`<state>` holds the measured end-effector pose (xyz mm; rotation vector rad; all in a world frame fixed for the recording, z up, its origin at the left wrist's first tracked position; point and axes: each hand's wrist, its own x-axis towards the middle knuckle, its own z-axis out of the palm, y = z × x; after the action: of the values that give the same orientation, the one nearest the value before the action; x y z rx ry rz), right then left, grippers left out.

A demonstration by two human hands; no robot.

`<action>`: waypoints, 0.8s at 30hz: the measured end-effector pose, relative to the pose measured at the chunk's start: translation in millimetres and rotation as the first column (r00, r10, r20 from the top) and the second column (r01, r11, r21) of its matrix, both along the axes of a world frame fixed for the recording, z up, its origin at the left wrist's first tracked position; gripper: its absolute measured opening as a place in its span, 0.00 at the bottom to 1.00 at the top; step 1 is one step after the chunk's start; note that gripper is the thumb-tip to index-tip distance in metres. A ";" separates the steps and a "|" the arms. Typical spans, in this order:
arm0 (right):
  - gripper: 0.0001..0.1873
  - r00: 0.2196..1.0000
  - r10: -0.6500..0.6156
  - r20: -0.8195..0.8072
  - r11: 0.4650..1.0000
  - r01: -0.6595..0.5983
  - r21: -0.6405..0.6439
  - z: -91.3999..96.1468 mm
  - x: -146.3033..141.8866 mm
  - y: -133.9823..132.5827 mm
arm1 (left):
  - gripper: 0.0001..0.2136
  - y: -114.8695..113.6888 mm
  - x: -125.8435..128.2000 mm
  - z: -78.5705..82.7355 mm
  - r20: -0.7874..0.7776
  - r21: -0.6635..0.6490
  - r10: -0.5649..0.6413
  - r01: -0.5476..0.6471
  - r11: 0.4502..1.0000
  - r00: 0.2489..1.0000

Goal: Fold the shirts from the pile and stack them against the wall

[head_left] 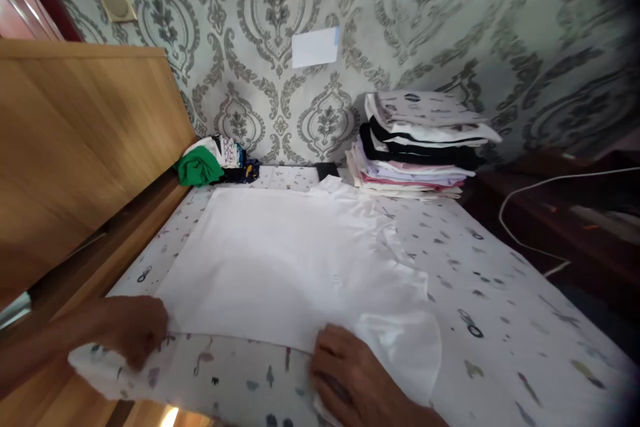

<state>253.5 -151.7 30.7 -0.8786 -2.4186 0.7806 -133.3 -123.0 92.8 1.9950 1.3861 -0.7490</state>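
Observation:
A white garment (285, 260) lies spread flat on a bed with a patterned sheet (490, 293). My left hand (133, 333) is at the garment's near left corner, its fingers curled and pinching the hem. My right hand (350, 373) rests on the near edge further right, its fingers bent and pressing down on the fabric. A fold of the garment bunches up just right of that hand.
A stack of folded clothes (420, 147) stands against the patterned wall at the back right. A small heap with a green piece (200, 167) lies at the back left. A wooden headboard (75, 147) borders the left side. A white cable (530, 213) hangs at the right.

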 end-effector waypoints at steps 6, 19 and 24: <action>0.12 0.985 0.023 -0.170 0.985 -0.052 -0.167 5.4 9.9 27.0 | 0.09 55.9 47.4 7.6 0.193 -0.082 -0.036 0.053 0.995 0.981; 0.27 0.814 -0.479 0.329 0.864 0.372 0.338 -59.6 40.6 206.0 | 0.30 181.8 93.4 -105.5 0.243 0.666 -0.043 -0.135 0.733 0.969; 0.29 0.595 -0.675 0.437 0.738 0.562 0.375 -58.3 105.0 244.5 | 0.31 210.7 10.2 -100.7 0.133 0.722 0.203 -0.235 0.651 0.970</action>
<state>358.5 92.8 -27.6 -1.9335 -2.2709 -0.0150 -123.1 87.8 -7.8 2.3124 2.0892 0.0100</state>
